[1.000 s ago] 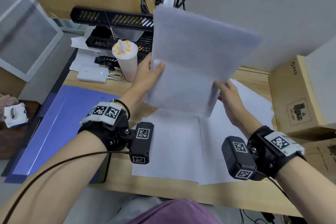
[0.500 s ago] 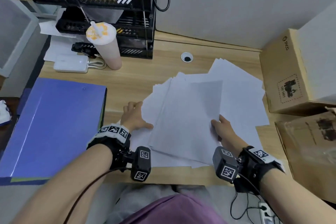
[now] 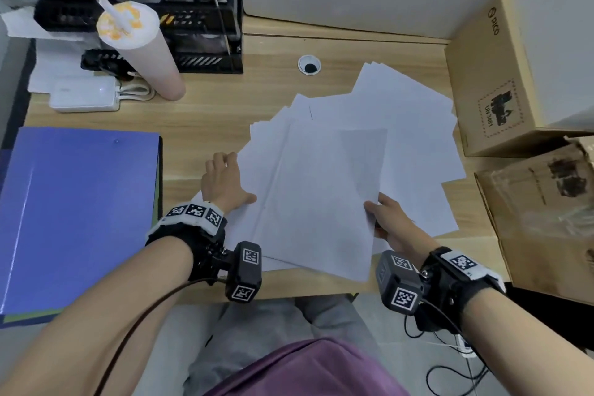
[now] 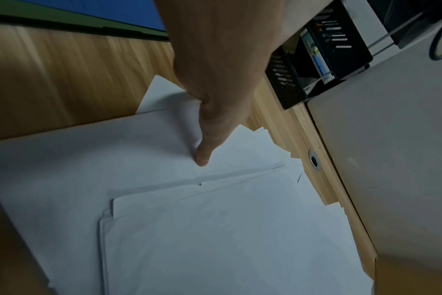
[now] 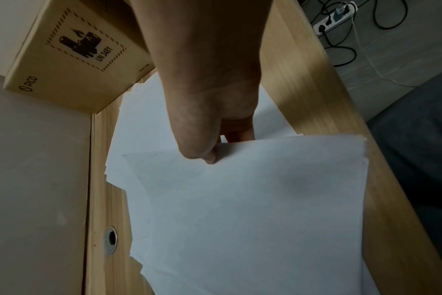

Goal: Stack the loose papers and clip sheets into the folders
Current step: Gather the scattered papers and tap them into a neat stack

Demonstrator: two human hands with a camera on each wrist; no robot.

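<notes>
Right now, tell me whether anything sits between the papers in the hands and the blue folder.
Nothing visible does. Only a bare strip of desk lies between the papers, gripped by the left hand and right hand, and the blue folder. The cup stands farther back, off that path. The folder looks closed.

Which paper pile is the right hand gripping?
The top bundle: the right hand pinches its right edge, thumb on top. The fanned sheets lie loose underneath.

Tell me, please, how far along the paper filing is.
Done: a partial stack is gathered. In hand: the right hand pinches its edge while the left hand grips loose sheets fanned across the desk. Left: gathering those, then clipping into the blue folder, lying closed.
</notes>
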